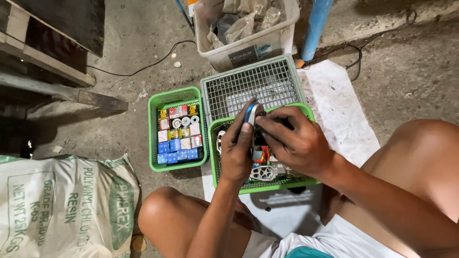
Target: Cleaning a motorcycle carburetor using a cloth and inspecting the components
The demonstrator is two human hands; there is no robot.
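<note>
Small blue-and-silver part [252,112] sits pinched in the left hand [237,152], whose grip is narrow, fingers closed around it above the near green basket [213,157]; the right hand [295,141] closes on a dark piece [261,131] touching that part, though what it is stays unclear under the fingers; a grey wire basket [253,85] lies just behind, a green basket of small boxes [154,138] just left; bare concrete floor [134,48] opens beyond them.
</note>
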